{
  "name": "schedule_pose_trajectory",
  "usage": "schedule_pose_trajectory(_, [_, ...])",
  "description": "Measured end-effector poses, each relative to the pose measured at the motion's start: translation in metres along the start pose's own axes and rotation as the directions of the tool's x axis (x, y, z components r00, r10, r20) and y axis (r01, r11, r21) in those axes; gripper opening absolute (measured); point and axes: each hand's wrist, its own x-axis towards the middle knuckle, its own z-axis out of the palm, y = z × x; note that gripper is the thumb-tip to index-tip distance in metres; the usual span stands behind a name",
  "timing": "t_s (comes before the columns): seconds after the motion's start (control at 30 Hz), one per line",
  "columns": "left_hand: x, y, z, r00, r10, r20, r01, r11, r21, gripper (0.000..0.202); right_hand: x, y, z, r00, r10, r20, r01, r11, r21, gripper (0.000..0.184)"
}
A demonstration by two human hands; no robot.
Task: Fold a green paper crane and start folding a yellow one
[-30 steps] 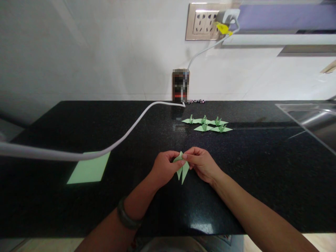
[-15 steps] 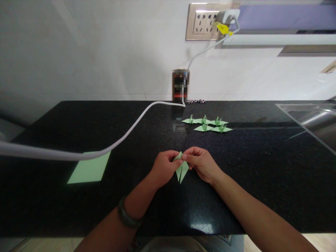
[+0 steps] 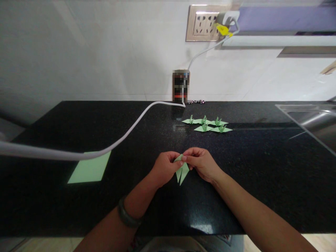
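Between both hands is a piece of light green origami paper [image 3: 182, 172], folded into a narrow diamond with a slit running down its lower half. My left hand [image 3: 166, 168] pinches its left side, thumb across the front. On the upper right edge, my right hand [image 3: 201, 161] grips it between thumb and fingers. The fingertips hide part of the upper fold. Farther back on the counter stand several folded green paper cranes [image 3: 205, 128] in two rows. To the left lies a flat stack or sheet of green paper [image 3: 90, 169].
A white cable [image 3: 131, 131] arcs over the left of the black counter [image 3: 147, 213] to a blurred upright device [image 3: 180, 85] against the wall. A sink [image 3: 315, 119] is set in at the right. A wall socket [image 3: 203, 24] holds a white plug [image 3: 228, 16].
The two lower points of the folded paper are slightly farther apart, and it sits a touch lower. Both hands keep their grip and have barely moved.
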Motion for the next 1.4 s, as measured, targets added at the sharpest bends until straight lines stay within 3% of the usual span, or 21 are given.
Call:
schedule_pose_trajectory(0.23, [-0.002, -0.0009, 0.0013, 0.998, -0.012, 0.067, 0.011, 1.0, 0.012, 0.017, 0.0003, -0.0009, 0.0033, 0.999, 0.011, -0.038, -0.011, 1.0, 0.005, 0.02])
schedule_pose_trajectory(0.37, [-0.0022, 0.0014, 0.0018, 0.999, -0.038, 0.038, 0.038, 0.999, -0.004, 0.016, 0.0002, -0.0028, 0.0028, 0.996, -0.05, -0.08, 0.047, 0.998, -0.041, 0.026])
schedule_pose_trajectory(0.57, [-0.0005, 0.0008, 0.0023, 0.998, -0.04, -0.041, 0.036, 0.996, -0.083, 0.023, -0.0024, -0.006, 0.0064, 0.995, -0.096, -0.008, 0.092, 0.976, -0.199, 0.022])
schedule_pose_trajectory(0.93, [-0.0026, 0.0026, 0.0039, 0.998, -0.062, -0.028, 0.061, 0.997, -0.036, 0.017, -0.0016, -0.001, 0.0029, 0.987, -0.154, -0.036, 0.139, 0.953, -0.27, 0.025])
schedule_pose_trajectory(1.1, [-0.0007, 0.0024, 0.0037, 0.999, -0.048, -0.012, 0.046, 0.99, -0.132, 0.015, 0.0007, -0.0047, -0.001, 0.988, -0.144, -0.05, 0.129, 0.965, -0.23, 0.028])
schedule_pose_trajectory(1.23, [0.002, 0.0014, 0.0032, 0.997, -0.021, -0.074, 0.003, 0.974, -0.227, 0.025, -0.0014, -0.008, -0.0007, 0.996, -0.081, 0.024, 0.085, 0.968, -0.237, 0.022])
schedule_pose_trajectory(1.4, [0.0014, 0.0015, 0.0043, 0.998, 0.005, -0.055, -0.016, 0.978, -0.207, 0.039, -0.0033, -0.0086, 0.0022, 0.996, -0.074, 0.041, 0.082, 0.957, -0.278, 0.018])
